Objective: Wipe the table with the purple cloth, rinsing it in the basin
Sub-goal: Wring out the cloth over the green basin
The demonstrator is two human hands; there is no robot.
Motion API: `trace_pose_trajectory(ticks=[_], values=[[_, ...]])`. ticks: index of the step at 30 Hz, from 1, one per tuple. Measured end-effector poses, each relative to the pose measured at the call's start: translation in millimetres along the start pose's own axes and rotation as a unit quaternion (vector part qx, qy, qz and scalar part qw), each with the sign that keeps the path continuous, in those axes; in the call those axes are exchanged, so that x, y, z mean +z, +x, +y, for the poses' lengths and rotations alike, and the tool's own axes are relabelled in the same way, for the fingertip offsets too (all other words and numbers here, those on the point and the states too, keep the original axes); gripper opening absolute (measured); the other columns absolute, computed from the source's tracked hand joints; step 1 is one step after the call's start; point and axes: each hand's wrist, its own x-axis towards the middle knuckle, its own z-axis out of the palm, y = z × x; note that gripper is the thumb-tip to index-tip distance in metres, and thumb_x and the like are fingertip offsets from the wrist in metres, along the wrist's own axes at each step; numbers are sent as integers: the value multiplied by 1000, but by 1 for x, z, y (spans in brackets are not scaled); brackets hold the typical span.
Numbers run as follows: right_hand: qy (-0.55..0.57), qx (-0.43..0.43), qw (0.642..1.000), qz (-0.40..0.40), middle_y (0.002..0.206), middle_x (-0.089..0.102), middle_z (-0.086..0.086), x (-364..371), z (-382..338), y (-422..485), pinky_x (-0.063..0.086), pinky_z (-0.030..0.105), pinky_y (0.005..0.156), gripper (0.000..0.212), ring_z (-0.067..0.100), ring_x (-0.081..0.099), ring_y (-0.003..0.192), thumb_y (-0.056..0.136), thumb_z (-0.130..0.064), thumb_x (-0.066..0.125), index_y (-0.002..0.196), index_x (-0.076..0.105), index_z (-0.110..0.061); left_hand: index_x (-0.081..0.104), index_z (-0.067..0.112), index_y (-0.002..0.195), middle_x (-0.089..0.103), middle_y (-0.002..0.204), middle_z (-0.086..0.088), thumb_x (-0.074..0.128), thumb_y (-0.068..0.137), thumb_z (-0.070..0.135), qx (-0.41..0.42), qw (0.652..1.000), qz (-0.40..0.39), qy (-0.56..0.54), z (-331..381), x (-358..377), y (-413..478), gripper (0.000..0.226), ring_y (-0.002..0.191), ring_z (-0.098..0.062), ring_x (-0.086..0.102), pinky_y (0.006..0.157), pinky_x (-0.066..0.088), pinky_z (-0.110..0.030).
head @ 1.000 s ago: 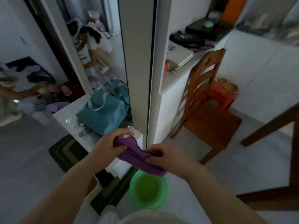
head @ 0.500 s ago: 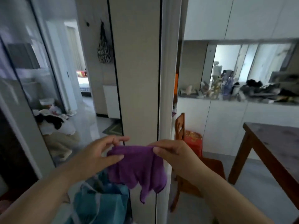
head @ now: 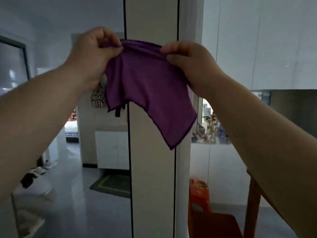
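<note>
Left hand (head: 96, 55), right hand (head: 193, 67) pinch cloth (head: 147, 86) — pillar (head: 152, 177) behind.

Single view, head-worn, wide-angle. It faces forward, about level, square onto a white pillar (head: 152, 177) near ahead. The left hand (head: 96, 54) and right hand (head: 193, 66) are raised close to the lens, both gripping a purple cloth (head: 147, 86). Floor (head: 68, 212) shows low in frame, and a table leg (head: 252, 203) at lower right.
</note>
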Motion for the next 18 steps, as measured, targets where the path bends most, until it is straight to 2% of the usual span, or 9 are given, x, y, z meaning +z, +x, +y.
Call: trace_pose_trajectory(ticks=[2, 4, 6, 8, 9, 11, 14, 16, 18], values=[[-96, -25, 994, 40, 100, 62, -6, 0, 1, 35, 49, 18, 89, 28, 6, 59, 93, 88, 1, 49, 106, 66, -14, 60, 29, 67, 60, 74, 9, 61, 77, 3, 21, 998, 52, 39, -3, 6, 34, 27, 72, -6, 55, 67, 48, -18], [-207, -23, 977, 53, 108, 56, -5, 0, 10, 64, 44, 10, 86, 37, 6, 54, 98, 86, -1, 50, 120, 59, -12, 63, 26, 76, 60, 79, 8, 60, 79, 4, 38, 992, 87, 86, -13, 15, 58, 22, 73, -3, 54, 67, 47, -13], [-317, -30, 948, 14, 109, 46, -1, 2, 23, 80, 39, 7, 80, 41, 8, 46, 97, 79, -4, 50, 119, 56, -12, 67, 14, 91, 61, 87, 1, 59, 81, 3, 21, 987, 97, 128, -31, 25, 73, 17, 74, -3, 54, 69, 45, -12], [-392, -46, 919, -10, 117, 36, 3, 4, 39, 87, 31, 11, 89, 47, 8, 38, 99, 76, -1, 48, 120, 54, -14, 68, 13, 96, 63, 91, -5, 58, 81, 3, -3, 983, 104, 150, -53, 32, 71, 21, 75, -6, 55, 72, 46, -17], [-410, -43, 911, -5, 124, 33, 4, 4, 45, 87, 29, 12, 93, 51, 9, 37, 101, 78, 3, 47, 125, 52, -15, 68, 16, 94, 64, 90, -6, 58, 80, 3, 4, 982, 106, 158, -65, 34, 65, 22, 71, -5, 56, 70, 46, -18], [-419, -47, 906, 15, 132, 30, 7, 6, 53, 81, 33, 16, 95, 53, 11, 42, 101, 80, 7, 45, 128, 51, -16, 70, 14, 94, 65, 87, -5, 57, 79, 4, 50, 973, 103, 200, -83, 35, 48, 22, 69, -3, 54, 64, 41, -8], [-409, -50, 911, 26, 128, 40, 6, 12, 63, 66, 43, 25, 91, 47, 19, 53, 102, 83, 7, 43, 124, 53, -12, 69, 12, 98, 59, 86, -1, 57, 82, 8, 86, 964, 100, 231, -100, 39, 18, 20, 77, -6, 51, 61, 34, -6], [-404, -52, 913, 27, 125, 48, 6, 17, 72, 58, 44, 26, 87, 45, 21, 55, 104, 86, 4, 44, 127, 50, -14, 68, 11, 98, 54, 80, 9, 55, 82, 7, 94, 968, 97, 212, -103, 47, 1, 21, 71, 2, 49, 62, 36, -8], [-374, -42, 926, 36, 126, 52, 6, 20, 79, 50, 45, 27, 91, 48, 21, 56, 108, 89, 1, 45, 133, 45, -16, 69, 9, 95, 49, 75, 16, 55, 82, 4, 105, 969, 99, 199, -104, 53, -11, 20, 67, 4, 47, 62, 35, -2]])
